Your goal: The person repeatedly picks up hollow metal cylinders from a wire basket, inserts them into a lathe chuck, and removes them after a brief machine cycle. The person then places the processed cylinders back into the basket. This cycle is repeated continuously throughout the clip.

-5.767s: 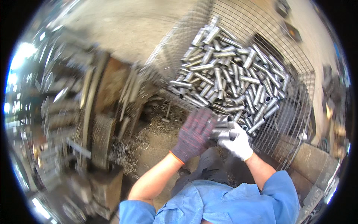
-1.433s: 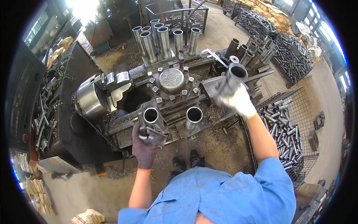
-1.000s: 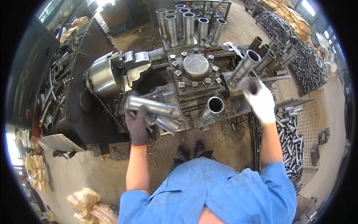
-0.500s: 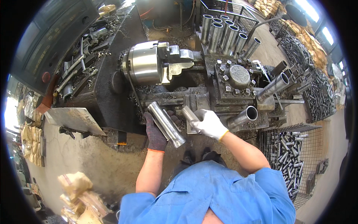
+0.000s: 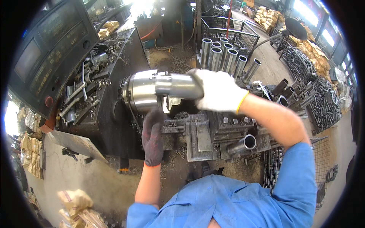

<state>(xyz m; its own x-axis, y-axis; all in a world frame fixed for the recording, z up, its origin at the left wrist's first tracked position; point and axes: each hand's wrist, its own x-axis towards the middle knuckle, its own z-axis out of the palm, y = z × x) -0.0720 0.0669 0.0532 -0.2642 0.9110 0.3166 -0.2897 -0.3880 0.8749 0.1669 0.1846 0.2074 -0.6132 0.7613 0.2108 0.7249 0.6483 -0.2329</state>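
Observation:
My right hand (image 5: 220, 91), in a white glove, is closed around a shiny metal tube (image 5: 181, 86). That tube lies level, its left end at the jaws of the steel lathe chuck (image 5: 141, 90); how deep it sits in them is hidden by blur. Just below the chuck is my left hand (image 5: 153, 138), in a dark glove with an orange cuff. Its fingers point up toward the chuck's lower edge and look stretched out, with nothing seen in them. Another tube (image 5: 241, 146) lies tilted on the carriage, under my right forearm.
Several tubes (image 5: 229, 60) stand upright behind the carriage. Tools and metal scraps (image 5: 81, 83) cover the headstock top, beside a control panel (image 5: 51, 47). A wire basket (image 5: 321, 155) is at the right, and a lamp (image 5: 295, 28) reaches in from the far right.
My right hand has moved up and forward to the chuck, now gripping a tube there. My left hand no longer holds the tube and has moved slightly up toward the chuck.

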